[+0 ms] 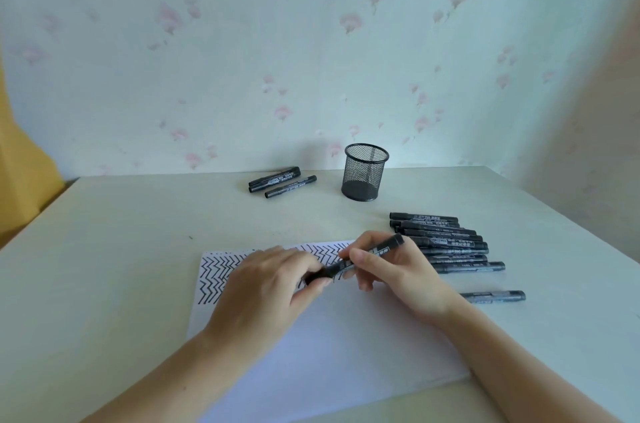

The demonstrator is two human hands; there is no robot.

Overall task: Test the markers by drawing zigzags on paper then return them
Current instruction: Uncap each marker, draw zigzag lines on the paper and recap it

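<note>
Black plastic is what both hands close on: the right hand (391,270) holds the barrel of one marker (367,258), the left hand (277,278) pinches its cap end (317,276) — likely capping or uncapping, though which I cannot tell. Each grip is clenched on that marker, just above the paper (311,336), whose far strip carries rows of zigzags (214,278).

Right of the paper lies a pile of markers (446,242) — roughly nine, plus one apart nearer (495,296). Far left, two markers (282,181), probably tested. One mesh cup (365,173) stands on the table (121,249), seemingly holding nothing.
</note>
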